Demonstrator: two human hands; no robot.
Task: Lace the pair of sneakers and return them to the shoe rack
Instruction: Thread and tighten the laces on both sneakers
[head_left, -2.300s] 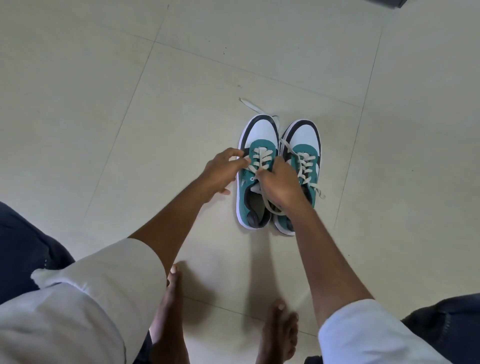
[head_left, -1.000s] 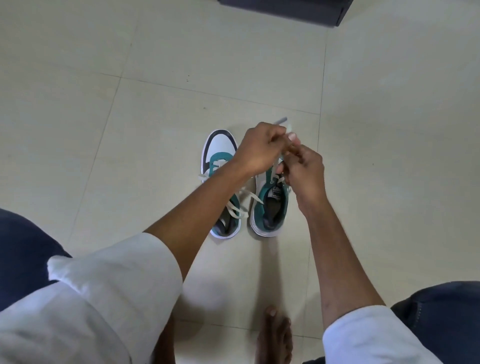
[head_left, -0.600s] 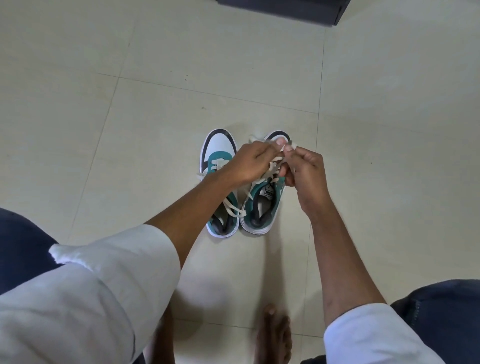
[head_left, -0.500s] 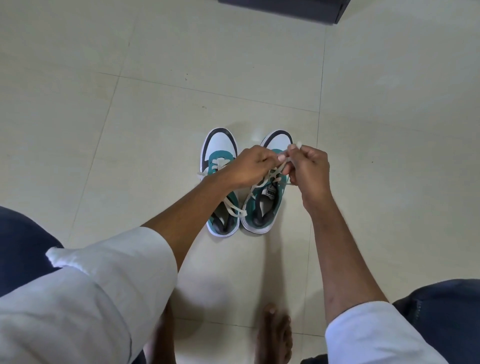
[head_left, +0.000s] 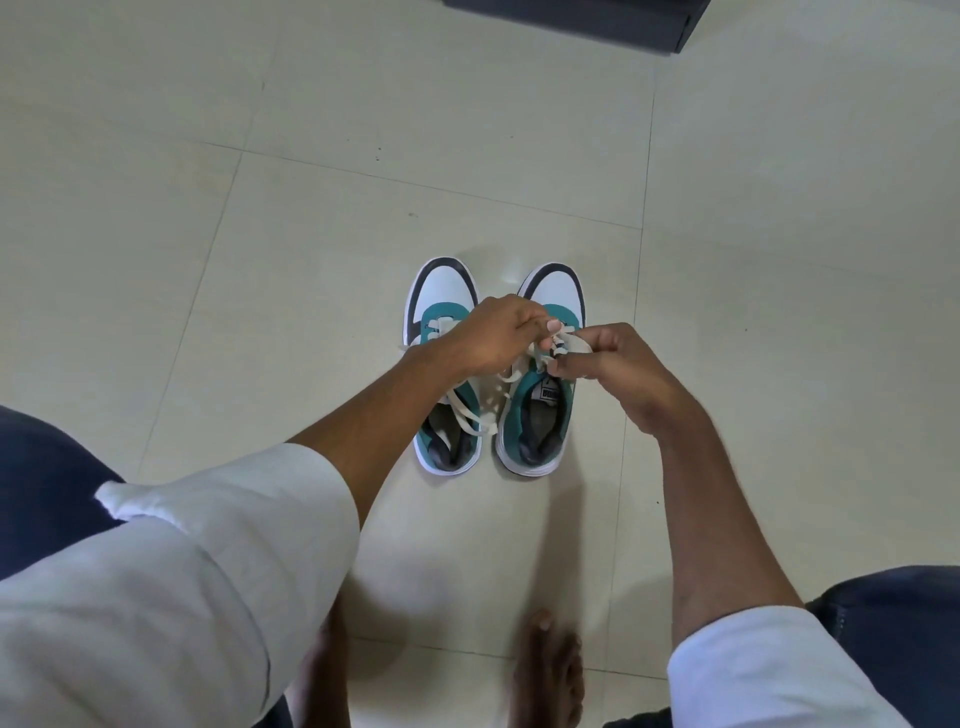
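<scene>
Two teal, white and black sneakers stand side by side on the floor, toes pointing away from me. The left sneaker (head_left: 441, 296) has loose cream lace ends trailing over its opening. Over the right sneaker (head_left: 556, 291), my left hand (head_left: 493, 338) and my right hand (head_left: 618, 369) meet, each pinching a strand of its cream lace (head_left: 569, 340). My fingers hide most of the eyelets on that shoe.
Pale tiled floor (head_left: 311, 234) surrounds the shoes. A dark piece of furniture (head_left: 597, 21) sits at the top edge. My bare feet (head_left: 548, 670) are just below the sneakers, with my knees at the lower corners.
Both hands shifted from the left sneaker's lace to the right sneaker's lace. Over the last half second they have come lower and closer to the shoe's tongue.
</scene>
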